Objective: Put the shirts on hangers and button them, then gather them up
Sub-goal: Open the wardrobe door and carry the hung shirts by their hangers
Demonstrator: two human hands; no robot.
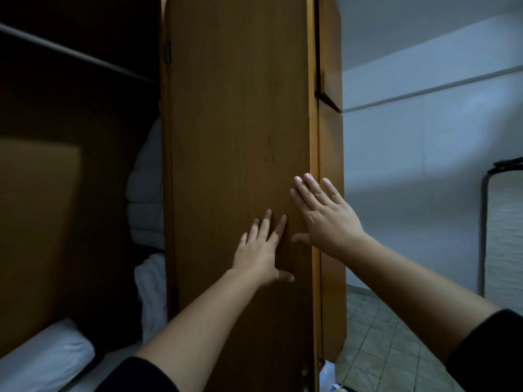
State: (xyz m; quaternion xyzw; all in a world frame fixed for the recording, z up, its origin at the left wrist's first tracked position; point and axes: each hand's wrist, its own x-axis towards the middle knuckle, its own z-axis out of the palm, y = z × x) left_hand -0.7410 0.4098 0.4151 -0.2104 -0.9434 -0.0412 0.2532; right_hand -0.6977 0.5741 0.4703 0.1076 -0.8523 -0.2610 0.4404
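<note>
Both hands lie flat on the wardrobe door (240,137) — left hand (259,251) lower, right hand (325,213) at its right edge — fingers straight, gripping nothing. No shirts or hangers show; pale folded cloth (151,292) sits left, inside. Shirts should be light and limp — best held by the collar.

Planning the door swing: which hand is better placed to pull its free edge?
Right, probably: the right hand lies at the brown wooden wardrobe door's free edge; the left hand lies flat mid-panel.
</note>
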